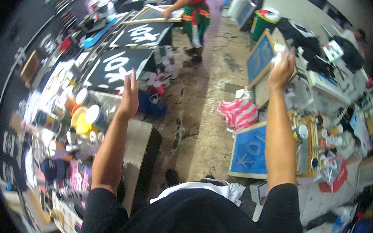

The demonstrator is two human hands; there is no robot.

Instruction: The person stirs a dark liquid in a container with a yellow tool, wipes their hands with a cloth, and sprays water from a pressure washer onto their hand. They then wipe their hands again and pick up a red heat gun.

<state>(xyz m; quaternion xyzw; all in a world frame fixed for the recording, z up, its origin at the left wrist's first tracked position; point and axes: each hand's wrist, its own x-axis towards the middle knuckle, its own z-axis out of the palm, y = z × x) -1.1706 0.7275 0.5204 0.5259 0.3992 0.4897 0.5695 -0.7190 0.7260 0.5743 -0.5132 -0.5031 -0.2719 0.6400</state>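
My left hand (130, 95) is raised in the air with its fingers stretched up and nothing in it. Behind it lie black printed panels (119, 63) with white lettering. My right hand (282, 70) is up on the other side, its fingers bent round a crumpled white cloth or paper (279, 58). Just left of that hand, a wooden frame with a blue screen (260, 59) leans upright.
A person (196, 18) stands at the long table, one hand on a frame. Pots and a yellow container (83, 120) crowd the left bench. On the floor side lie a pink-striped cloth (238, 113) and another blue screen (249, 152). Clutter covers the right side.
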